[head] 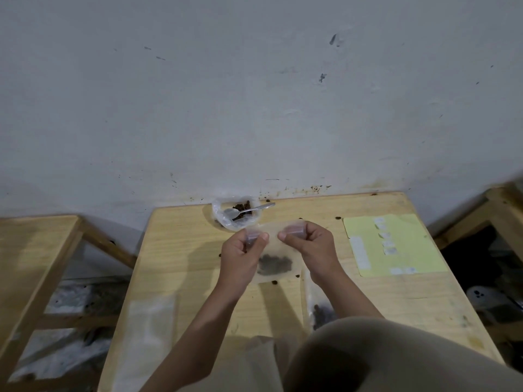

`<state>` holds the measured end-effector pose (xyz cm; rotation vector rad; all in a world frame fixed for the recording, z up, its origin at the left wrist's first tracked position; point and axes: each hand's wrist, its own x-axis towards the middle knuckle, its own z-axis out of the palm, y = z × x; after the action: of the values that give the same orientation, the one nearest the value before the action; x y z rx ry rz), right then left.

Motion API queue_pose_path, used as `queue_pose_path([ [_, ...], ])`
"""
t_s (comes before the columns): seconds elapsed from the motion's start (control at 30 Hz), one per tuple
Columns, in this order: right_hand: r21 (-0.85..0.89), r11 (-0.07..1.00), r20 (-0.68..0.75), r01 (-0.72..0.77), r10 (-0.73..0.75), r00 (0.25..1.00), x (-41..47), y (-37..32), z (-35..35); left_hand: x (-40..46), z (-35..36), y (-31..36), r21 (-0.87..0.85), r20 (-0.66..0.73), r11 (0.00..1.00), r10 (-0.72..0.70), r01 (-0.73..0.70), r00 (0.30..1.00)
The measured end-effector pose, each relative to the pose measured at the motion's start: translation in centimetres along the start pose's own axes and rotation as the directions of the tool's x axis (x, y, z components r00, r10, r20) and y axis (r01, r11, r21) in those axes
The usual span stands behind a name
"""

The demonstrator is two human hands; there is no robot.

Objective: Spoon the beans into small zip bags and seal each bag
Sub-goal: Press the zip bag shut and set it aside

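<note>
Surface: light wood table (325,292), pushed vs. wall; a few loose beans scattered on top.
Room: pale grey wall (254,94), scuffed, brown specks nr table edge; wooden frames (39,264) L + R of table.
L hand (243,250): fingers curled, pinching top L corner of zip bag (276,250).
R hand (308,244): curled, pinching top R corner of same bag.
Zip bag: clear, held above table centre, dark beans (275,264) pooled at bottom.
Supply: open plastic bag of beans (236,215) at far edge; spoon (249,211) lies across it.
Filled bag (321,314): lies nr R forearm, beans inside.
Empty bags (150,321): front L, flat.
Writing: yellow sheet (396,244) w/ white labels, R side; text too blurred to read.
</note>
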<state>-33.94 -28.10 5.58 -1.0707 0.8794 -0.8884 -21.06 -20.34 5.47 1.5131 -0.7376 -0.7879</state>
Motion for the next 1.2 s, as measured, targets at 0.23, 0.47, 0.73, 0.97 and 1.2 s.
queue_pose_path([
  [0.23,-0.037,0.999,-0.053,-0.001,-0.001,0.999,1.3,0.3,-1.0,1.0,1.1,0.0,-0.060,0.059,0.993,-0.096,0.099,0.994],
  [0.47,0.008,0.999,0.013,-0.043,0.042,0.999,1.9,0.0,-1.7,2.3,2.5,0.0,-0.070,0.038,0.991,-0.112,0.114,0.993],
  [0.73,0.076,0.995,-0.004,-0.064,0.064,0.998,2.4,-0.2,-2.2,3.2,3.0,0.3,-0.061,0.040,0.993,-0.103,0.105,0.994],
  [0.97,0.045,0.997,-0.145,-0.057,0.063,0.987,2.0,-0.1,-3.7,3.0,2.4,-0.6,-0.125,0.040,0.973,-0.188,0.192,0.981],
  [1.2,0.032,0.996,-0.202,-0.087,0.092,0.975,0.6,-0.3,-5.0,2.6,3.6,-1.0,-0.049,0.040,0.980,-0.193,0.195,0.980],
])
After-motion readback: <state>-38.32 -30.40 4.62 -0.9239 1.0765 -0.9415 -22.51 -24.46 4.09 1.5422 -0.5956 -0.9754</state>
